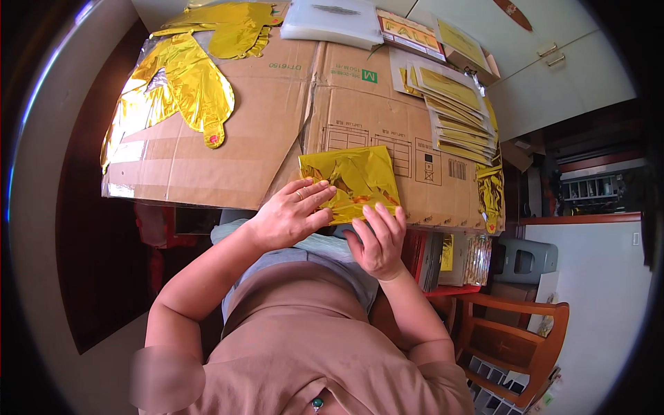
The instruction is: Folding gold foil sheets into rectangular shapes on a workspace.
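Observation:
A folded gold foil balloon lies flat as a rough rectangle near the front edge of the cardboard-covered table. My left hand rests on its lower left part, fingers stretched out and pressing on the foil. At the lower right edge of the foil is my right hand, palm turned partly up, fingers slightly bent and apart, fingertips touching the edge. Neither hand grips anything. Toward the far left, unfolded gold foil balloons lie spread out flat. To the right is a stack of folded gold foil pieces in clear sleeves.
Flattened cardboard covers the table. A pile of clear plastic bags and a printed box stand along the back. Gold foil hangs at the right edge. A wooden chair and a grey stool are at my right.

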Tool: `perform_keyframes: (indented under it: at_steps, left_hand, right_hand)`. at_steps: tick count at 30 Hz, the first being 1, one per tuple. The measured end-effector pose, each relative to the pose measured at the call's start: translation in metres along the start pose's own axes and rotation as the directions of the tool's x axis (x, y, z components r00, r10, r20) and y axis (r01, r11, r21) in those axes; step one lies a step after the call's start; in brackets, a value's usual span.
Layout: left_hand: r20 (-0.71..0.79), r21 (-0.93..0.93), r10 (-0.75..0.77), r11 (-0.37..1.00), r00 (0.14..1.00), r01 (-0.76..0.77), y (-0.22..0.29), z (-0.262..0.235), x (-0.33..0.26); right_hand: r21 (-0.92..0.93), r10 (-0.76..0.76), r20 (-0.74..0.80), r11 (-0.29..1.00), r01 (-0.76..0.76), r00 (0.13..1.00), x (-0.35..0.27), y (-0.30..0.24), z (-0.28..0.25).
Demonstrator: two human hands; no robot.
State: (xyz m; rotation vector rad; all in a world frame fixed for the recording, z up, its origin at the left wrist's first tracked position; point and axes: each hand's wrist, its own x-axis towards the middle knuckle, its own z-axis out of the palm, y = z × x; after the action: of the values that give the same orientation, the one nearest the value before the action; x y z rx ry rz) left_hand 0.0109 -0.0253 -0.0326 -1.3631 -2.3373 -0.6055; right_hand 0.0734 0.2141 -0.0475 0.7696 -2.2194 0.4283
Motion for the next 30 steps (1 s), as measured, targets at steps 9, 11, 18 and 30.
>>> perform_keyframes:
  at_steps: [9,11,18,30]
  left_hand:
    - [-0.048,-0.190,-0.098,0.978,0.994,0.087,-0.003,-0.001,0.008]
    - [-0.021,-0.223,-0.099,0.971,0.995,0.092,-0.007,-0.005,0.010]
    - [0.028,-0.251,-0.047,0.967,0.999,0.052,-0.023,-0.008,0.023]
    - [0.021,-0.233,-0.034,0.972,0.999,0.038,-0.044,-0.004,0.029]
  right_hand:
    - [0.081,-0.140,0.111,0.988,0.131,0.984,0.022,0.012,0.005]
    - [0.081,-0.138,0.113,0.988,0.130,0.984,0.023,0.012,0.005]
    - [0.055,-0.141,0.163,0.989,0.134,0.977,0.039,0.017,0.007]
    - [0.184,-0.062,0.218,0.983,0.022,0.974,0.062,0.022,0.005]
